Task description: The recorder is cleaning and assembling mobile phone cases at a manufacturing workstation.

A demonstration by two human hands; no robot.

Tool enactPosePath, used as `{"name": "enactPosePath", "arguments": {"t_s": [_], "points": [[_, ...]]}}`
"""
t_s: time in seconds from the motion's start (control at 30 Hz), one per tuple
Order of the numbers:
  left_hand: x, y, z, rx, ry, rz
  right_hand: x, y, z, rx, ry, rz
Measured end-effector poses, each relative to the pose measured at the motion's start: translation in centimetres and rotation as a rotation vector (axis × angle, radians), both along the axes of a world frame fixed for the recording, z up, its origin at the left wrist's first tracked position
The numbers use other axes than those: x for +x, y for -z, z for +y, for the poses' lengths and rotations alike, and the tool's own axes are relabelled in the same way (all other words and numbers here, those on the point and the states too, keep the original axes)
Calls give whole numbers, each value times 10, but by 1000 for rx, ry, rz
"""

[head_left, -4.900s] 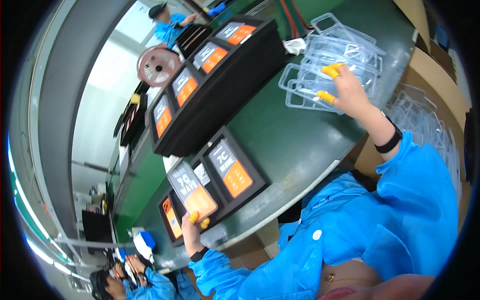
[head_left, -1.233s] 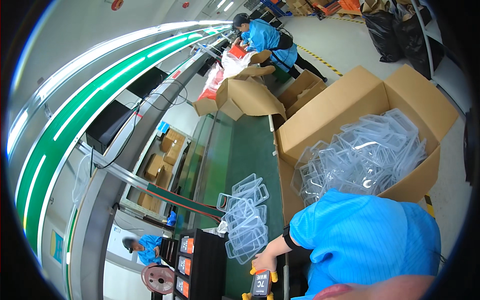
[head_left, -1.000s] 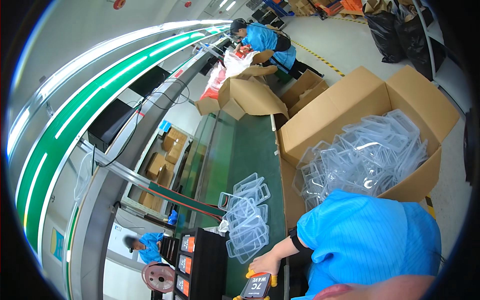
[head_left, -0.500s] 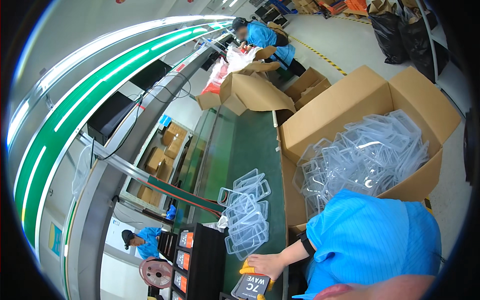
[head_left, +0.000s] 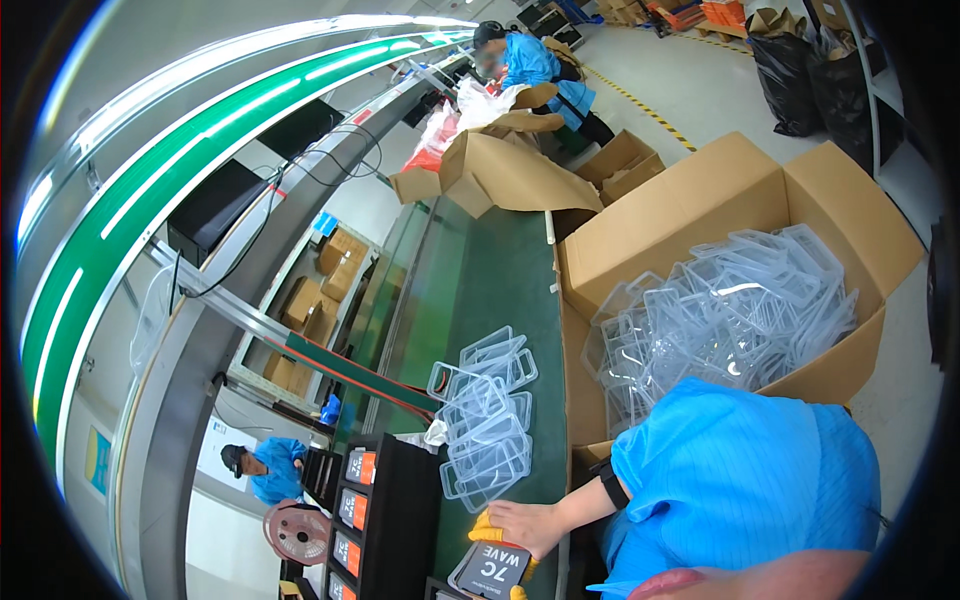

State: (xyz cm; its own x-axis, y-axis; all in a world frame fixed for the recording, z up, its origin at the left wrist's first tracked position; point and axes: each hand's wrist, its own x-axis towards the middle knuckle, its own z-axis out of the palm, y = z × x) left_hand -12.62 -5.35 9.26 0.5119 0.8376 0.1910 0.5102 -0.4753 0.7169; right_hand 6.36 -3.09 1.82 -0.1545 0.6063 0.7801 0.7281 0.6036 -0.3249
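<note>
At the lower edge of the belt, my right hand [head_left: 522,527] is closed around a flat dark grey box [head_left: 490,568] with white lettering and what looks like a clear rim. Yellow covers sit on its fingertips, and the thumb presses the box's near side. Of my left hand [head_left: 518,593], just a yellow-covered fingertip shows at the bottom of the picture, against the box's edge; its other fingers are out of view. Several clear plastic lids or trays [head_left: 487,420] lie overlapping on the green belt just beyond my right hand.
Beside me stands a large open cardboard box [head_left: 680,205] heaped with clear plastic pieces [head_left: 730,310]. A black rack [head_left: 395,520] holds several dark boxes with orange labels. Brown cardboard [head_left: 520,170] lies across the far belt. Two people in blue work farther off.
The view has shifted slightly, so the rack and the plastic pieces on the belt appear farther left. My right hand stays on the dark grey box, more of which shows now.
</note>
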Motion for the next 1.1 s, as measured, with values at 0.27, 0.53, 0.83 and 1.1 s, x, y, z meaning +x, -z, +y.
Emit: {"name": "enactPosePath", "arguments": {"t_s": [0.27, 0.53, 0.83, 1.1], "points": [[-35, 67, 43, 238, 132, 131, -8, 3, -1, -87, -41, 13], [-1, 13, -5, 71, -235, -126, -9, -8, 13, -179, -201, 77], [3, 21, 20, 79, -184, -145, 1, -8, 6, -63, 24, 130], [-3, 36, 22, 121, -268, -272, -6, -16, 5, -148, 25, 74]]}}
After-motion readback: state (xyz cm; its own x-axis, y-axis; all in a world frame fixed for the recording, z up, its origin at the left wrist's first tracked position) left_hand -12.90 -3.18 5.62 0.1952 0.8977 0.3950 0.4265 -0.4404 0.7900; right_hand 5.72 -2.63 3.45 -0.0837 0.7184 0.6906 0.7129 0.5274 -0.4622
